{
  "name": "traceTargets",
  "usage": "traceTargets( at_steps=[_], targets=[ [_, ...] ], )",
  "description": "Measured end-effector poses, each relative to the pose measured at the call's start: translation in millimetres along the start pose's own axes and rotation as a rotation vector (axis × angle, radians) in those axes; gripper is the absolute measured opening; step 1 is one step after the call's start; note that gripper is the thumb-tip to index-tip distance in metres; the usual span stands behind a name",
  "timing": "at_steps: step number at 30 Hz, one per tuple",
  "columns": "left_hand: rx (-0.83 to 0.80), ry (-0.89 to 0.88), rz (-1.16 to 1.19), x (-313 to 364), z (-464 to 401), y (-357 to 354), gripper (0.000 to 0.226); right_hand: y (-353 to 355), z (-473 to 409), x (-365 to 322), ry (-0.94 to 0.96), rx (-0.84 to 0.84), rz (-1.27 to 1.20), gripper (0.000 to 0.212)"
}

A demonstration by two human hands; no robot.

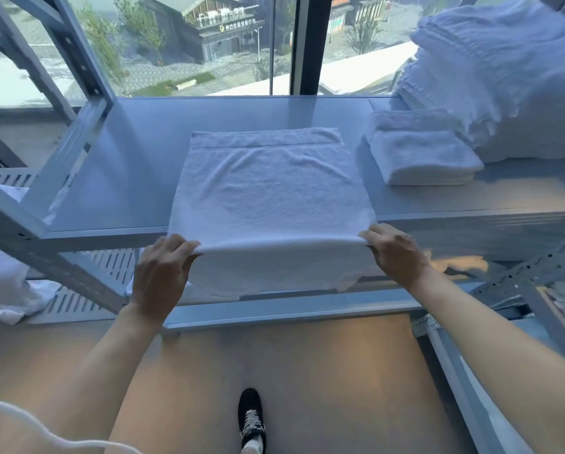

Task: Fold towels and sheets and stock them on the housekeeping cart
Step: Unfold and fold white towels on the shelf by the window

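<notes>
A white towel (269,188) lies spread on the grey metal shelf (133,165), its near part hanging over the shelf's front edge. My left hand (161,270) pinches the towel's near left corner at the fold. At the near right corner, my right hand (394,252) pinches the same fold. A folded white towel (422,152) sits on the shelf to the right. Behind it rises a tall stack of folded white linens (490,77).
The shelf frame's slanted grey struts (61,152) stand at the left, and a perforated post (533,270) at the right. A lower perforated shelf (84,290) holds white cloth (2,283) at far left. A window lies behind. My black shoe (251,417) is on the floor.
</notes>
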State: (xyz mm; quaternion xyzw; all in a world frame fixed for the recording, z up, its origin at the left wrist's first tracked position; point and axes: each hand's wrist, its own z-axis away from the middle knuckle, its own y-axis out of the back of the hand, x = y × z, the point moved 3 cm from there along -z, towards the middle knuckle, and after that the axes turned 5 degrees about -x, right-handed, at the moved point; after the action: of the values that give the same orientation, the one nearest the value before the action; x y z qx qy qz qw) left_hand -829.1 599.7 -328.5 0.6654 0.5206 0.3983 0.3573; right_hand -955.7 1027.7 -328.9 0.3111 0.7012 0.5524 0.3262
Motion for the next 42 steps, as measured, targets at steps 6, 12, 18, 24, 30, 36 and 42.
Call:
traceTargets(
  at_steps=[6,12,18,24,30,36,42],
  targets=[
    [-0.003,0.021,0.039,57,57,43,0.017,38,71,-4,0.002,0.057,-0.047,0.023],
    [0.008,0.042,0.064,104,110,83,0.024,70,134,-13,0.011,0.127,-0.06,0.016],
    [0.079,0.152,0.032,114,155,120,0.02,86,160,-42,0.03,0.137,-0.106,0.014],
    [0.133,0.222,0.025,82,182,149,0.023,85,141,-89,0.042,0.123,-0.143,0.028],
    [0.157,0.298,0.064,25,212,167,0.022,77,101,-139,0.084,0.13,-0.148,0.039],
    [0.19,0.298,0.076,-23,216,177,0.01,77,70,-177,0.084,0.14,-0.152,0.039],
    [0.209,0.254,0.151,-39,182,161,0.011,83,64,-167,0.016,0.146,-0.11,0.038]
  ],
)
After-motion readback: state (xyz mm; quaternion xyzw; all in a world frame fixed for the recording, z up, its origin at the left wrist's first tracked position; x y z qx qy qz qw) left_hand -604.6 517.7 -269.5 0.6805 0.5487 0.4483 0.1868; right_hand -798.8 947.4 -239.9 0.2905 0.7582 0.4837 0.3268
